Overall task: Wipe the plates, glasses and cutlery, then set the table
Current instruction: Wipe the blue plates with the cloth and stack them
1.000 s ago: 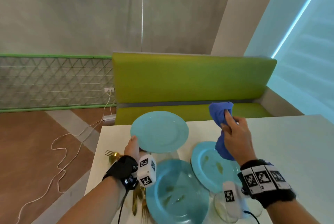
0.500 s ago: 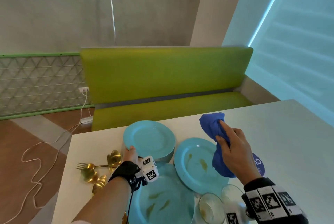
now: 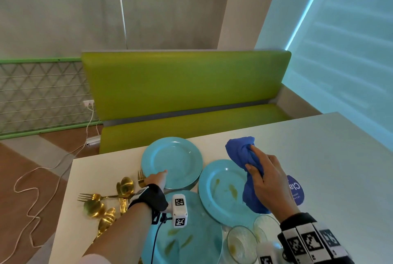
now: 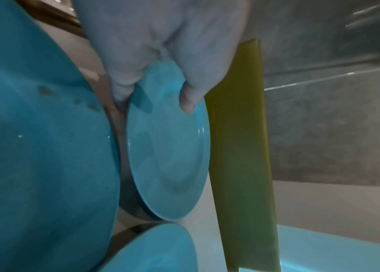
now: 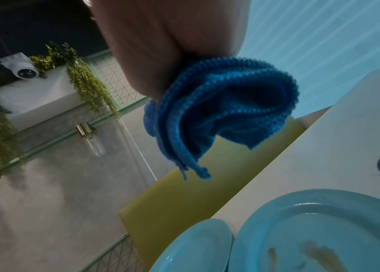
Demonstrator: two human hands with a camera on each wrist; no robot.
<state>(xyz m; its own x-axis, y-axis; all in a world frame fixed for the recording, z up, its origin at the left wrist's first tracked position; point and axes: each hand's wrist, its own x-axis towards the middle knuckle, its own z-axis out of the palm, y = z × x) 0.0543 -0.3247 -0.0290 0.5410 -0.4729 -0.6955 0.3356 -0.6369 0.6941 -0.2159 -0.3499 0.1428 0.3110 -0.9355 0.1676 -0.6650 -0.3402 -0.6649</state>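
The clean plate (image 3: pixel 172 162), held up in the air a second ago, now lies on the worktop (image 3: pixel 319 157) near its far edge. The left hand (image 3: pixel 157 179) still pinches its near rim, thumb on top. The right hand (image 3: pixel 269 185) stays clenched round the cloth (image 3: pixel 240 153), above a stained plate (image 3: pixel 223 191). Probably that plate gets wiped next; another stained plate (image 3: pixel 191 242), glasses (image 3: pixel 241 244) and cutlery (image 3: pixel 102 206) wait too.
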